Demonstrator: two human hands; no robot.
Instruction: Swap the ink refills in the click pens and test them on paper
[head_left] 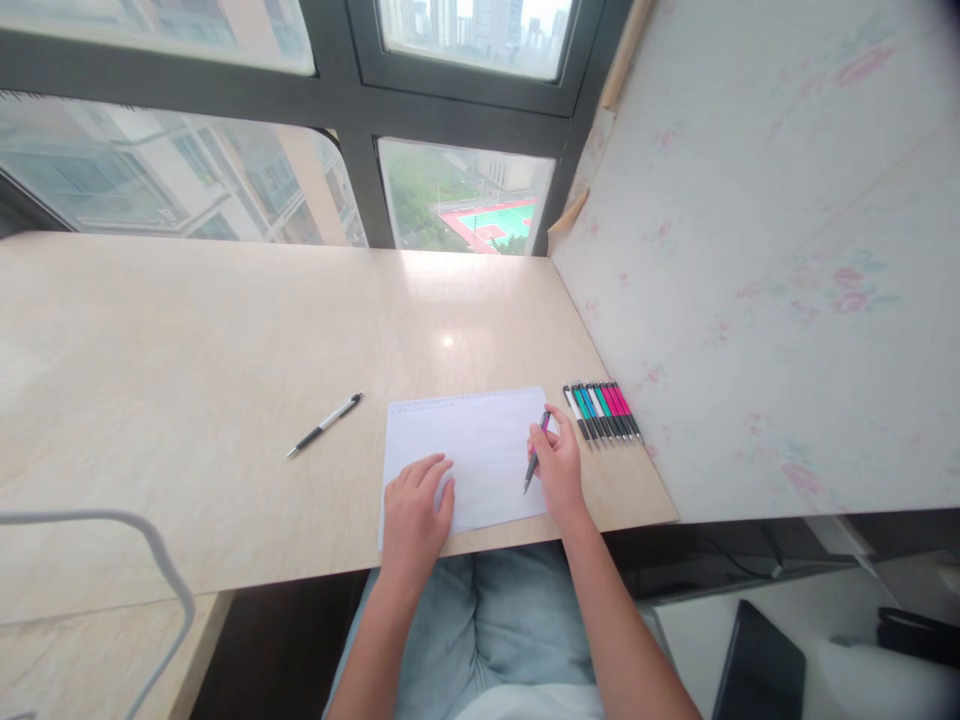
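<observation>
A white sheet of paper (480,450) lies on the ledge in front of me, with a faint line of small marks along its top edge. My left hand (420,500) rests flat on the paper's lower left part, fingers spread. Over the right side of the sheet, my right hand (556,465) grips a purple and black pen (535,455), its tip pointing down and to the left. Whether that tip touches the paper I cannot tell. To the left of the sheet lies a white and black pen (324,428).
Several pens (602,412) in white, blue, green and pink lie in a row right of the paper, beside the flowered wall (750,260). A grey cable (127,518) curves over the ledge (187,380) at lower left. Windows (465,195) stand behind.
</observation>
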